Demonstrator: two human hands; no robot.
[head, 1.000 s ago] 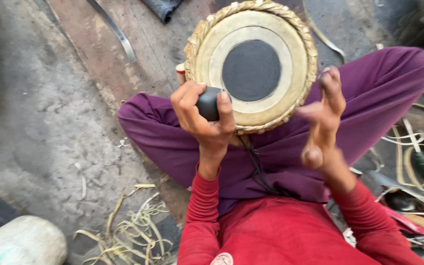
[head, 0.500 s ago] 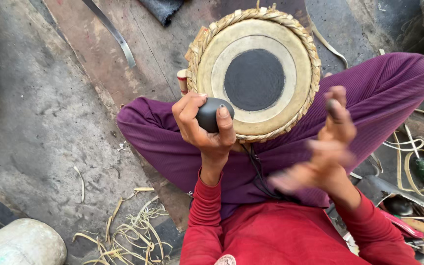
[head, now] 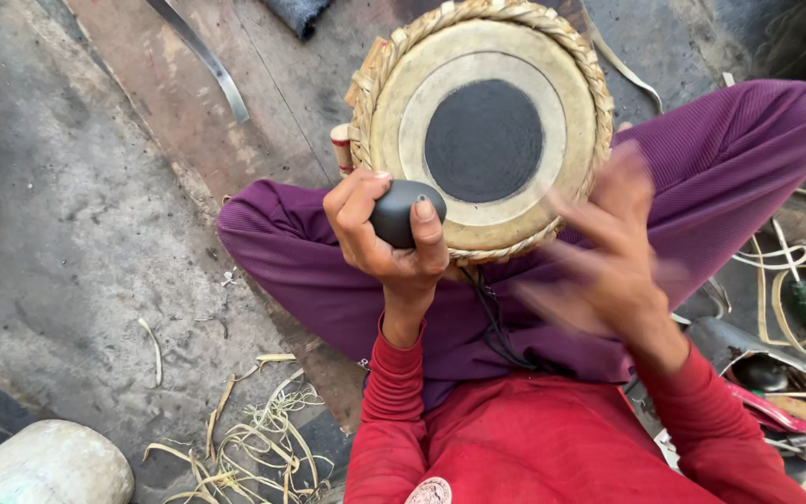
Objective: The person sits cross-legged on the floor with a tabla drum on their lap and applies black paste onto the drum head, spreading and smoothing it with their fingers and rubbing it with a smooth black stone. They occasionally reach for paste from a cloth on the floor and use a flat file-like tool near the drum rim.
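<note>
We look down at our own lap, where we sit cross-legged on the floor (head: 76, 215) in purple trousers (head: 729, 159) and a red long-sleeved top (head: 534, 439). Our left hand (head: 380, 233) is raised in front of us with its grip clenched around a smooth, dark grey stone (head: 403, 210): the thumb lies across the stone's near face and the fingers curl over its far side, so the stone sits just at the near left rim of the drum. The small hand drum (head: 487, 131) rests between our knees with its head facing up toward us; it has a pale skin, a round black patch in the middle and a braided, straw-coloured band running around the edge. Our right hand (head: 608, 252) hovers near the drum's right side, just above our right thigh, but it is so blurred that we cannot tell whether its grip is released or closing on anything; we see nothing in it. A dark cord (head: 492, 322) runs down from under the drum across our lap. On the floor to the left lie pale strips and shavings (head: 244, 439) beside a rounded whitish container (head: 44, 467), and a flat metal strip (head: 202, 56) lies farther up. To the right, near our right knee, sit loose pale straps (head: 776, 271) and a clutter of small tools (head: 795, 392).
</note>
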